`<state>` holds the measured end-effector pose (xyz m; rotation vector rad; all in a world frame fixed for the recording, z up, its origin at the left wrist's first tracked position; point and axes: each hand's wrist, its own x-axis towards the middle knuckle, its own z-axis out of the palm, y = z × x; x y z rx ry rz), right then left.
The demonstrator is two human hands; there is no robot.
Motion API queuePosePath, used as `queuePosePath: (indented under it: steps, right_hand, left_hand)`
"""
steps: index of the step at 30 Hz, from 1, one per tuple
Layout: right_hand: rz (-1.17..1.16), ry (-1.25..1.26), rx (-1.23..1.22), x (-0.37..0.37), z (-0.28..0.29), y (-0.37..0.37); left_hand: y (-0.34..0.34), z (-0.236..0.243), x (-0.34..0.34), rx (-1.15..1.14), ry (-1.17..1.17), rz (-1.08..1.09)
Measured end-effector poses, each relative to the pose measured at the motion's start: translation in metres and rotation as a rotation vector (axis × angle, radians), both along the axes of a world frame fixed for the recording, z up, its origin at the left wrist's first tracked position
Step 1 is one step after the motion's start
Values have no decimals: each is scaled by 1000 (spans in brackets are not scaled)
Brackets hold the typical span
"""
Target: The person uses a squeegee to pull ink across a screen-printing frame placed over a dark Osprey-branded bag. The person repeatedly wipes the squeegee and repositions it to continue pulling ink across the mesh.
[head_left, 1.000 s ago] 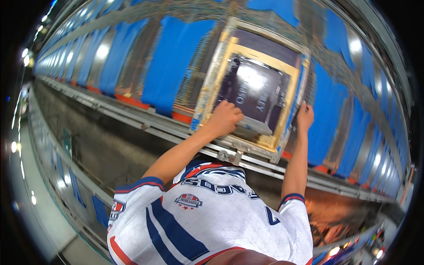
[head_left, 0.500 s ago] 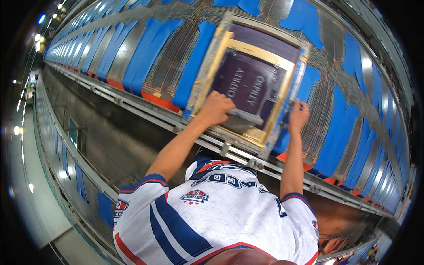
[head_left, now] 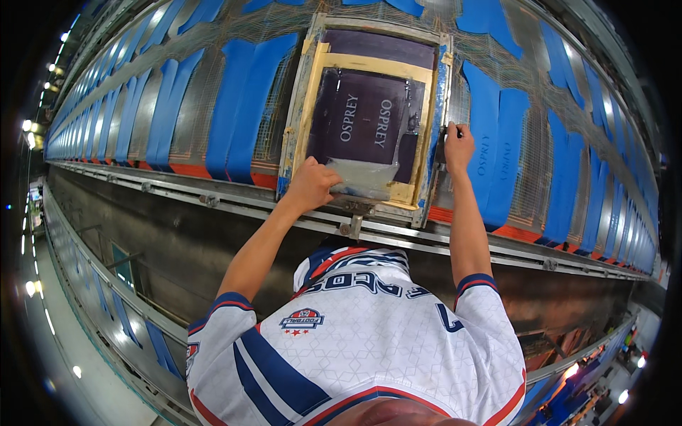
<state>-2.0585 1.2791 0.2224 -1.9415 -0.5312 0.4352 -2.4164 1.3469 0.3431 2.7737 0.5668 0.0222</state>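
Note:
A printing screen in a worn metal frame lies over the long table, with a dark purple mesh, pale lettering, yellow tape borders and translucent material along its lower part. My left hand is closed at the screen's lower left, beside that translucent material; what its fingers hold is hidden. My right hand is closed on the frame's right side, arm stretched up from the lower edge of the view. Just right of it lie blue cut pieces with faint lettering.
The long sloped table carries rows of blue pieces on metal plates, with a steel rail along its near edge. A dark trough runs below, and another railed table with hanging blue pieces is at the lower left.
The screen sits farther left and more upright in view, and both my hands have shifted left and, on the right, upward. Lettered blue pieces now show right of the frame.

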Motion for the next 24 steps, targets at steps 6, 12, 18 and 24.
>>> queuePosePath:
  steps: [6, 12, 18, 24]
  right_hand:
    - [65, -146, -120, 0, -8, 5]
    - [363, -171, -408, 24, 43, 22]
    - [834, -220, -88, 21, 113, 106]
    - [1033, -564, -405, 8, 85, 168]
  left_hand:
    - [45, -6, 30, -44, 14, -6]
    - [150, -22, 104, 45, -23, 18]
    - [203, -6, 135, -33, -53, 23]
    - [225, -23, 156, -32, -4, 66]
